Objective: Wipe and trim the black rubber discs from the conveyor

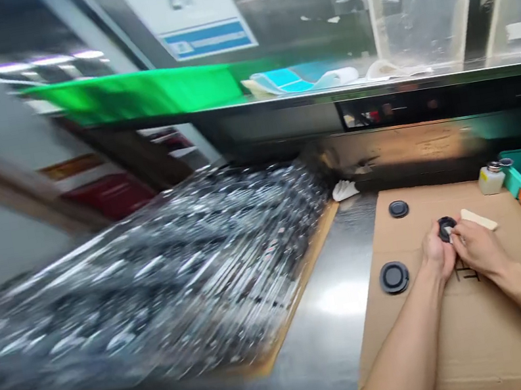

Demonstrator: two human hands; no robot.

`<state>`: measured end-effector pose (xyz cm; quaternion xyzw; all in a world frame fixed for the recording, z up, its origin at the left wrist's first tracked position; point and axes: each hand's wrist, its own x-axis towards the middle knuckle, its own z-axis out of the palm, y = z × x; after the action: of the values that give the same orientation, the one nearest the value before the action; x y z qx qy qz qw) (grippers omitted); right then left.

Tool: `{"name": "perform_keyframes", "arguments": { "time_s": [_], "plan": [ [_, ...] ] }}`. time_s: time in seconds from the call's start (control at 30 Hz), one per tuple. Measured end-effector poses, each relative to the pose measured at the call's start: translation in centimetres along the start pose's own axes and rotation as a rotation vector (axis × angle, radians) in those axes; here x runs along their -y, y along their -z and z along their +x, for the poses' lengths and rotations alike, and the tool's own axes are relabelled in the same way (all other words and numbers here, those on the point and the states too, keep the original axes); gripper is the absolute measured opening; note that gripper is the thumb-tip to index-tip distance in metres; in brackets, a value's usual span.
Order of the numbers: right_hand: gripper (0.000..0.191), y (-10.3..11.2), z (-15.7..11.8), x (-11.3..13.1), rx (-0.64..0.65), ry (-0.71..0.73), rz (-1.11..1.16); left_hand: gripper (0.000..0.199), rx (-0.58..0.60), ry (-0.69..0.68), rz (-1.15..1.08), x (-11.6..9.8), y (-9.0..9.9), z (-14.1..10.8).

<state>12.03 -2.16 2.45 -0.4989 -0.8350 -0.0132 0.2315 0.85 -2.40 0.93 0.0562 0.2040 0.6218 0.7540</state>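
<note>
forearms span the cardboard. over it, the left hand curls snugly round a black disc; the right hand pinches a white scrap against it.

three discs, two hands, one bottle

The only view looks forward and down from the person's head, near a flat tan cardboard sheet on a shiny grey metal bench.

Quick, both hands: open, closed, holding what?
Left hand: closed, holding a round black part.
Right hand: closed, apparently pinching a small white piece at that part.
</note>
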Motion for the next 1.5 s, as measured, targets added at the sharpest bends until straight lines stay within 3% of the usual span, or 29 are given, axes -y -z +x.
{"name": "perform_keyframes", "arguments": {
  "time_s": [0.13,0.27,0.47,0.6,0.67,0.8,1.03,1.13,1.23,1.3,1.5],
  "plan": [
    [0.025,-0.6,0.3,-1.1,-0.081,0.0,0.061,0.049,0.001,0.017,-0.035,-0.4,0.2,0.8],
    [0.025,-0.6,0.4,-0.7,0.047,0.088,0.168,0.055,0.012,0.034,0.015,-1.1,0.4,0.8],
    [0.03,1.8,0.6,-1.4,0.218,-0.132,0.105,0.038,-0.085,0.012,0.055,-2.7,0.8,0.5],
    [0.036,2.8,0.5,-3.3,0.081,-0.278,0.014,0.031,-0.128,0.039,-0.01,-3.7,0.6,0.3],
    [0.039,2.7,0.4,-4.0,0.101,-0.319,-0.071,0.031,-0.13,0.066,-0.087,-4.1,0.3,0.0],
    [0.044,1.9,0.2,-4.3,0.209,-0.307,-0.139,0.03,-0.123,0.075,-0.232,-4.7,-0.3,-0.4],
    [0.042,2.1,0.2,-3.7,0.149,-0.304,-0.14,0.037,-0.132,0.122,-0.282,-5.0,-1.0,-1.0],
    [0.033,2.8,0.0,-2.6,0.153,-0.217,-0.062,0.037,-0.126,0.115,-0.258,-5.0,-1.1,-1.2],
    [0.022,3.3,-0.3,-1.3,0.313,-0.069,0.064,0.039,-0.11,0.109,-0.198,-5.0,-1.0,-1.2],
    [0.017,3.6,-0.2,-0.9,0.337,-0.001,0.13,0.042,-0.114,0.083,-0.092,-4.8,-0.8,-1.0],
    [0.032,3.9,0.6,-0.6,-0.008,-0.007,0.312,0.06,-0.135,-0.088,0.549,-2.4,0.4,-0.4]
  ]
}}
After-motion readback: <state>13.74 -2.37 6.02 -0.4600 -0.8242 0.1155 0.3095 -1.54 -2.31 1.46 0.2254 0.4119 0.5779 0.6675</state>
